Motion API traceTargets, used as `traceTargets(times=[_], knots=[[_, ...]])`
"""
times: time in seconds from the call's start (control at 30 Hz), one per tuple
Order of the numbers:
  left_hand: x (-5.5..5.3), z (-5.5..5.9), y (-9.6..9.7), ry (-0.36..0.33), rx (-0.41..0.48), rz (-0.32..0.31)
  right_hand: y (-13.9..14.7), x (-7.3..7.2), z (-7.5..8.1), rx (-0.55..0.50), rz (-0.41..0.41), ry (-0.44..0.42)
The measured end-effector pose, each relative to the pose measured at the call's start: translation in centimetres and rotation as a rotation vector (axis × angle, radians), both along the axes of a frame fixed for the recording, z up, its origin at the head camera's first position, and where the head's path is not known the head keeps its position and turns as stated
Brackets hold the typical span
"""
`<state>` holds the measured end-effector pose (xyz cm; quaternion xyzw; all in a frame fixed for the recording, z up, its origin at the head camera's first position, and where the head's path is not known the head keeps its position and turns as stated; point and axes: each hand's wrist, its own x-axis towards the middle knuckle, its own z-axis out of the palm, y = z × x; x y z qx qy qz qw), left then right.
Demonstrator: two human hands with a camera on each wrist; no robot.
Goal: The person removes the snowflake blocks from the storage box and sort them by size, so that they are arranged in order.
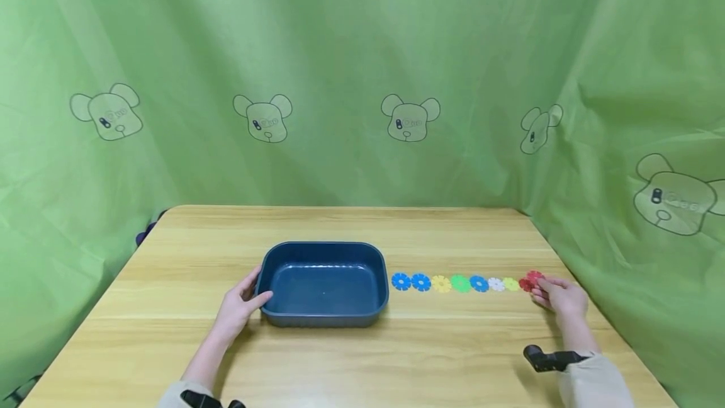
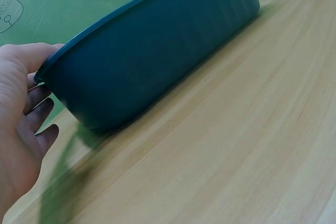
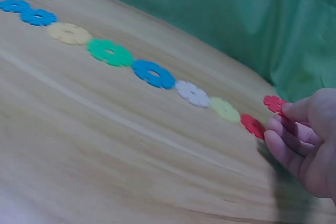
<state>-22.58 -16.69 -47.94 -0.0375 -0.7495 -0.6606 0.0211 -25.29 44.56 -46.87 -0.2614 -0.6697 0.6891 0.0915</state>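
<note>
My left hand [image 1: 235, 312] holds the left rim of a dark blue plastic basin [image 1: 324, 320], thumb over the rim and fingers along the outside wall. The basin stands on the table with nothing in it. At the far right, my right hand [image 1: 568, 301] pinches a red snowflake disc [image 3: 273, 103] between thumb and fingers, raised above the table. Just beneath it lies another red disc [image 3: 252, 125], the right end of a row. Leftward follow a yellow-green disc [image 3: 224, 109], a white disc [image 3: 192, 94], a blue disc [image 3: 161, 80] and a green disc [image 3: 100, 56].
The row goes on with a yellow disc [image 1: 441, 291] and two blue discs, the last blue disc [image 1: 395, 281] close to the basin's right side. A green curtain [image 1: 340, 36] with bear faces surrounds the wooden table [image 1: 430, 357] behind and at the sides.
</note>
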Motion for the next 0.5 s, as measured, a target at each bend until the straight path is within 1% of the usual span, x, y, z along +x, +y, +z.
traceTargets(times=[0.1, 0.17, 0.33, 0.5], knots=[[0.0, -0.08, 0.0, -0.002, 0.002, -0.001, 0.61, 0.07, -0.29, -0.018, -0.08, -0.013], [0.02, -0.09, 0.01, 0.001, 0.003, -0.002, 0.82, 0.08, -0.38, -0.023, -0.111, -0.014], [0.02, -0.08, -0.02, 0.01, 0.009, 0.0, 0.87, 0.01, -0.2, 0.004, -0.134, -0.022], [0.01, 0.04, 0.01, 0.011, 0.005, 0.0, 0.85, -0.15, 0.04, 0.033, -0.149, -0.063]])
